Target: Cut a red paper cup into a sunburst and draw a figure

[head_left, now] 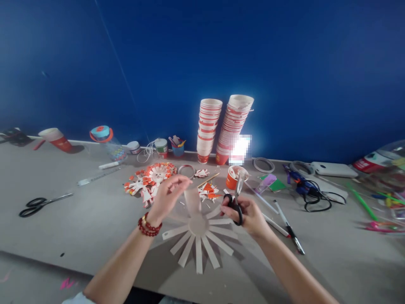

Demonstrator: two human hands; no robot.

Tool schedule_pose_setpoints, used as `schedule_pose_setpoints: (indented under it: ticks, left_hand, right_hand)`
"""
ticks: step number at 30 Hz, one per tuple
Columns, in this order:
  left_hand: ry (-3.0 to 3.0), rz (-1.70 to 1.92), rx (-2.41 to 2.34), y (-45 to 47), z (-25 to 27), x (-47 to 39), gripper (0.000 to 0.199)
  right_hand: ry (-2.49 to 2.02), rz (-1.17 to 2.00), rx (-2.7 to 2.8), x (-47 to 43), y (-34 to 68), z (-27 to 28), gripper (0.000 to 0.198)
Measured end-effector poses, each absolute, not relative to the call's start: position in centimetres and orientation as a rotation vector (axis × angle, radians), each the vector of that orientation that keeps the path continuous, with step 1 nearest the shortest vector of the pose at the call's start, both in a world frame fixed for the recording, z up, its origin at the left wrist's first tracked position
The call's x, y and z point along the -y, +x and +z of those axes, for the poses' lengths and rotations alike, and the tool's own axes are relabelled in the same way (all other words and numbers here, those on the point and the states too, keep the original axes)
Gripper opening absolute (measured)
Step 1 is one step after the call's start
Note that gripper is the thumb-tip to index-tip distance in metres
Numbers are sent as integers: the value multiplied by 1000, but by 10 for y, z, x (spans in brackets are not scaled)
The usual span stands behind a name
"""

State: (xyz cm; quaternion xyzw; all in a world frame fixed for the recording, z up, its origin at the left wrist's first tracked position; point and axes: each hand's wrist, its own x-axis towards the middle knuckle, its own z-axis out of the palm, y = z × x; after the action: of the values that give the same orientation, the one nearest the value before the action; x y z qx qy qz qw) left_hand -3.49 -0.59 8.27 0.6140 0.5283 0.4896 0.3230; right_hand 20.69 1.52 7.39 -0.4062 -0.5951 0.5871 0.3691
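A paper cup cut into strips (198,226) is spread out like a white sun between my hands, its round base in the middle. My left hand (169,194), with red bead bracelets at the wrist, is closed in a pinch at the top of a wider strip on its far side. In my right hand (248,215) are black-handled scissors (239,188), blades pointing up and away from the strips. Just beyond them stands a short orange cup (232,179). Orange and white paper scraps (209,192) lie past the cut cup.
Two tall stacks of paper cups (209,126) stand against the blue wall, beside a bright light (241,148). Decorated paper figures (155,175) lie left of centre. Another pair of scissors (39,204) is far left. A pen (289,228) and a blue glue gun (299,181) lie right.
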Motion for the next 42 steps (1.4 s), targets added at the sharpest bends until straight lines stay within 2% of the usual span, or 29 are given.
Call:
schedule_pose_setpoints:
  ticks: [4, 10, 18, 24, 35, 40, 42]
  left_hand:
    - [1546, 1212, -1504, -51, 84, 0, 30]
    - [1566, 948, -1316, -44, 65, -3, 44]
    - [1304, 908, -1012, -41, 56, -7, 35]
    - [1295, 986, -1002, -32, 68, -1, 31]
    - [1480, 835, -1096, -4, 89, 19, 25]
    - [1561, 851, -1105, -3, 106, 25, 24]
    - [1518, 946, -1005, -12, 107, 22, 30]
  right_hand:
    - [-1020, 1498, 1456, -17, 215, 73, 28]
    - [-977, 1490, 1396, -17, 217, 74, 26]
    - [-1060, 1458, 1325, -23, 219, 74, 33]
    - [-1026, 1307, 1311, -36, 229, 66, 33]
    - [-938, 1619, 1469, -21, 211, 78, 36]
    - [-990, 1548, 1330, -15, 203, 85, 29]
    - [-1001, 1508, 1185, -15, 203, 82, 28]
